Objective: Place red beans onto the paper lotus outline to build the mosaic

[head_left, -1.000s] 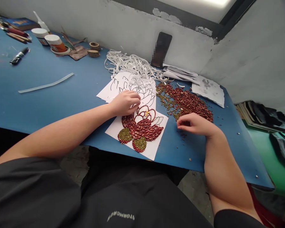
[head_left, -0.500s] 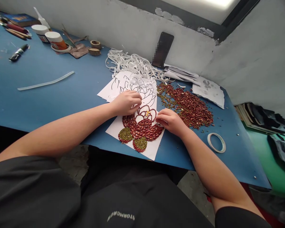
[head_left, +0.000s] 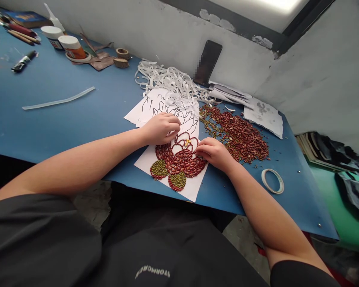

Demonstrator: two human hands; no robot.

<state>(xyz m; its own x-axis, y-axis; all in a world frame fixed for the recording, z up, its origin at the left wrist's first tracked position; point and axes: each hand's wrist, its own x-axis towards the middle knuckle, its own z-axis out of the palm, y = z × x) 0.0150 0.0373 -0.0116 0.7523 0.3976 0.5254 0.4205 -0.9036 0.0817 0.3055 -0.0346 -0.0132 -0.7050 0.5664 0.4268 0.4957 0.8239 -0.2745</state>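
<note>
A white sheet [head_left: 190,192] on the blue table carries a flower of red beans [head_left: 184,161] with green-bean leaves [head_left: 160,168] at its lower edge. My left hand [head_left: 163,128] rests over the upper left of the sheet, fingers curled, and whatever is between them is hidden. My right hand [head_left: 214,151] is at the flower's right petals, its fingertips pinched together on something too small to make out. Behind lies a paper with a black lotus drawing [head_left: 155,104], partly under my left hand. A pile of red and green beans [head_left: 239,133] is to the right.
White paper strips [head_left: 167,77] are heaped at the back, beside a leaning phone [head_left: 208,61] and folded papers [head_left: 265,115]. A tape roll [head_left: 272,181] lies at the right. Jars [head_left: 71,48], a marker [head_left: 24,61] and a pale strip [head_left: 60,102] are at the left.
The view has shifted slightly. Both hands stay over the sheet in nearly the same places, with my right fingertips slightly nearer the flower's centre.
</note>
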